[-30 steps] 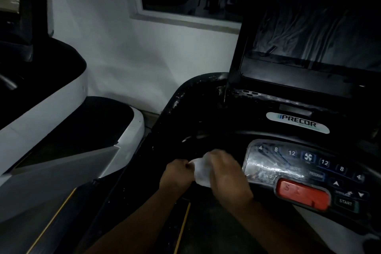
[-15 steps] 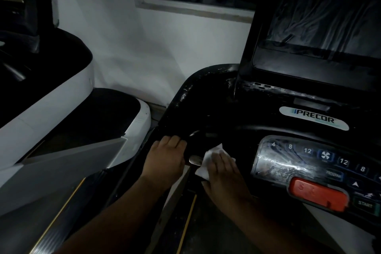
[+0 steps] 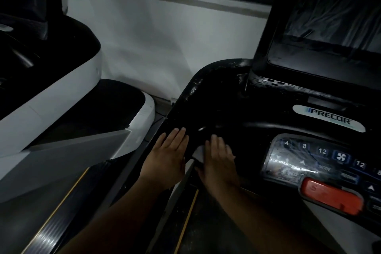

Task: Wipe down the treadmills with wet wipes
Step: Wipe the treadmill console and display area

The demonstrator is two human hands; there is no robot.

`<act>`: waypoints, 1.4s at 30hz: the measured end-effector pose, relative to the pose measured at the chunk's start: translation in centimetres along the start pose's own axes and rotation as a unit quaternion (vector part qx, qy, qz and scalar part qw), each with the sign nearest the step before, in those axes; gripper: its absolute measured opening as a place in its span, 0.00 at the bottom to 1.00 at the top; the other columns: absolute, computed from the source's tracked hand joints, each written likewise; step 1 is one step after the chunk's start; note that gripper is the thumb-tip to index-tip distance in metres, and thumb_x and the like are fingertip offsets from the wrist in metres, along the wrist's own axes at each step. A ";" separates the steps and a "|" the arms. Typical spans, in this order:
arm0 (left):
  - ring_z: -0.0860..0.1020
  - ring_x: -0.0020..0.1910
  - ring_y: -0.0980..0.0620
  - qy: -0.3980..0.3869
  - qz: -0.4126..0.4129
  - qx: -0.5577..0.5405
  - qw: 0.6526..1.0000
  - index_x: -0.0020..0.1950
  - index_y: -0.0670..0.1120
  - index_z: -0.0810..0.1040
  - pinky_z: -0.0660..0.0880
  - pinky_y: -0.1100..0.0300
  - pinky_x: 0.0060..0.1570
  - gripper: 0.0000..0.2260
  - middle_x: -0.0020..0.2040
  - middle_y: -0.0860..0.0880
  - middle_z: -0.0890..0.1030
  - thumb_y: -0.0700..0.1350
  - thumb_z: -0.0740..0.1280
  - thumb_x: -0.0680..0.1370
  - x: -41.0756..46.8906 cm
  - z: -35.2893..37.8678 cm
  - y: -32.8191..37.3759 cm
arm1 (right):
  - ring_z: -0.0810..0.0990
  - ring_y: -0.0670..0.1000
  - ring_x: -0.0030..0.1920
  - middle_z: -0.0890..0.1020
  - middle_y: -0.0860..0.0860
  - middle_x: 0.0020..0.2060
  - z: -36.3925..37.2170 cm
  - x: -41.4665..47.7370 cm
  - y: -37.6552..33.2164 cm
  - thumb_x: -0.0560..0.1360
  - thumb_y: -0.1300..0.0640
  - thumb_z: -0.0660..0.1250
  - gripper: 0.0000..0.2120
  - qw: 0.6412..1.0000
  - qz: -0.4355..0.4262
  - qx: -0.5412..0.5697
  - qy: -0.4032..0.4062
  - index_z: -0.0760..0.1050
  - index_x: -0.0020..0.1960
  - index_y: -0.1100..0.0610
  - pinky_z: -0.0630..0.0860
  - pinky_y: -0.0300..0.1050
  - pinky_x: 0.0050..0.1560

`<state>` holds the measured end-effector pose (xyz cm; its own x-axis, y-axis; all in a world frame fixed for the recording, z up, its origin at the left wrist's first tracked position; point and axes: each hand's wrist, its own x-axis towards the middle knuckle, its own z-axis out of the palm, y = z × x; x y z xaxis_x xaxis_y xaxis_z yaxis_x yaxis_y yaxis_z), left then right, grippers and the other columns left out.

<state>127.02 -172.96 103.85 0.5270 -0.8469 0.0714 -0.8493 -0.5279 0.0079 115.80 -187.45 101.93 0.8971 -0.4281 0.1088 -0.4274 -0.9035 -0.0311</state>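
**At the treadmill console (image 3: 216, 107), a wet wipe (image 3: 199, 152) under our flat palm**

On the near left corner of the black treadmill console, we lay both hands flat in dim light. Our left hand (image 3: 167, 161) rests on the console's sloping left edge, fingers straight and close together, holding nothing. Just to its right, our right hand (image 3: 219, 163) presses the white wet wipe onto the dark plastic with straight fingers. The wipe shows only as a pale fold between the two hands. Right of our hands is the control panel (image 3: 305, 161) with its numbered keys, and the red stop button (image 3: 332, 197) sits at its near edge. Farther back, a Precor badge (image 3: 329, 118) lies below the dark screen (image 3: 334, 16). At far left stands a white-trimmed neighbouring treadmill (image 3: 61, 97) against the pale wall (image 3: 165, 37)
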 end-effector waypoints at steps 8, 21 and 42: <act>0.50 0.82 0.48 -0.026 0.001 0.009 1.000 0.82 0.45 0.58 0.50 0.46 0.79 0.31 0.83 0.46 0.54 0.53 0.49 0.79 0.0 -0.3 0.0 | 0.52 0.63 0.80 0.52 0.62 0.81 3.3 -6.0 3.3 0.78 0.57 0.55 0.33 0.975 -0.156 -0.150 0.053 0.51 0.81 0.64 0.50 0.60 0.78; 0.64 0.78 0.45 -0.010 0.010 0.000 1.000 0.76 0.43 0.70 0.59 0.43 0.75 0.30 0.77 0.43 0.68 0.54 0.52 0.78 1.1 -1.1 2.4 | 0.67 0.64 0.75 0.65 0.59 0.77 0.9 -5.5 6.2 0.70 0.65 0.68 0.41 0.991 -0.115 -0.056 0.048 0.59 0.80 0.52 0.68 0.63 0.71; 0.67 0.77 0.45 0.020 0.108 -0.009 0.994 0.76 0.43 0.71 0.54 0.45 0.73 0.31 0.77 0.43 0.70 0.54 0.53 0.77 0.6 -2.4 6.9 | 0.69 0.59 0.75 0.70 0.57 0.75 -4.6 -9.1 6.8 0.75 0.62 0.52 0.33 0.995 -0.056 -0.011 0.081 0.60 0.80 0.51 0.58 0.56 0.73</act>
<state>121.43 -176.97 106.37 0.3311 -0.9368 0.1131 -0.9431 -0.3326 0.0065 104.22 -189.57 105.33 0.9103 -0.3144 0.2692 -0.3295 -0.9441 0.0114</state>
